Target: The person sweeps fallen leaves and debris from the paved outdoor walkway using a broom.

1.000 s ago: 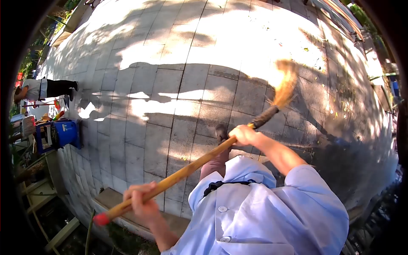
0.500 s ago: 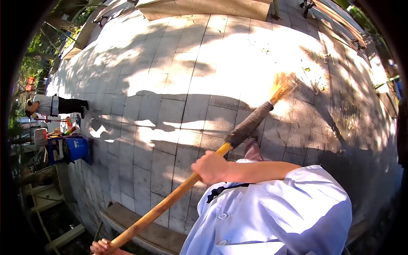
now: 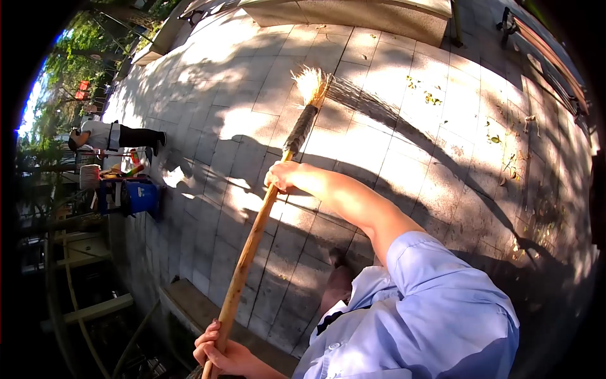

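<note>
A long broom (image 3: 245, 262) with a wooden handle runs diagonally across the middle of the view. Its pale, frayed bristle head (image 3: 312, 87) is bound in dark wrapping (image 3: 299, 132) and is over the paving. My right hand (image 3: 283, 175) is closed around the handle just below the wrapping, with that arm stretched forward. Lower down, near the bottom edge, my left hand (image 3: 218, 348) wraps its fingers round the handle. The broom's far end runs out of the frame.
Yellowish leaves (image 3: 432, 98) lie scattered on the sunlit paving (image 3: 404, 148). A stone planter wall (image 3: 353, 14) is at the top, a bench (image 3: 548, 57) at right. Leftward, a person (image 3: 104, 135) stands near a blue bin (image 3: 141, 197) with cleaning tools. A low ledge (image 3: 196, 309) lies lower left.
The bristle head has swept from the right toward the left, and my right arm has extended forward with it. My left hand has come further into view. The camera view has also shifted.
</note>
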`<action>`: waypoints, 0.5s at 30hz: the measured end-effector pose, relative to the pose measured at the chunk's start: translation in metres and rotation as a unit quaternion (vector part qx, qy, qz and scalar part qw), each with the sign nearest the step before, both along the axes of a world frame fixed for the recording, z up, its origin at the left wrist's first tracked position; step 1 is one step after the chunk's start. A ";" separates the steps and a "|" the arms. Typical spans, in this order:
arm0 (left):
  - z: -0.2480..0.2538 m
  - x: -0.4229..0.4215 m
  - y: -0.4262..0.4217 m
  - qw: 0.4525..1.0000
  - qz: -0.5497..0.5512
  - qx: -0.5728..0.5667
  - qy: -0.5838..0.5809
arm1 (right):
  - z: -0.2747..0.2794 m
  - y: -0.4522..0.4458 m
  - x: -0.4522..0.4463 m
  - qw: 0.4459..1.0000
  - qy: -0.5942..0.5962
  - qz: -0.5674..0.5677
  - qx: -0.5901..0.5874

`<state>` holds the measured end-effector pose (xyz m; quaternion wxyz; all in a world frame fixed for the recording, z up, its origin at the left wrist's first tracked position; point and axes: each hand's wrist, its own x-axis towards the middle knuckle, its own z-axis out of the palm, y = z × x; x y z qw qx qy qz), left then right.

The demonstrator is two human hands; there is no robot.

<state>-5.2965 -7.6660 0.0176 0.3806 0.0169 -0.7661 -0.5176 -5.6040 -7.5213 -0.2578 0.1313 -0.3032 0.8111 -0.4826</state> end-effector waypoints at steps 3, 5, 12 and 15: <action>-0.021 -0.030 0.025 0.998 -0.036 -0.012 -0.041 | -0.062 0.063 0.026 0.998 0.015 -0.021 0.062; -0.015 -0.042 0.029 0.994 -0.094 0.014 -0.058 | -0.057 0.107 0.071 0.993 0.078 -0.036 0.080; 0.007 -0.090 0.067 0.937 -0.315 0.065 -0.135 | -0.055 0.208 0.184 0.958 0.039 -0.260 0.118; -0.003 -0.115 0.102 0.890 -0.413 0.106 -0.163 | -0.038 0.256 0.230 0.943 -0.014 -0.316 0.106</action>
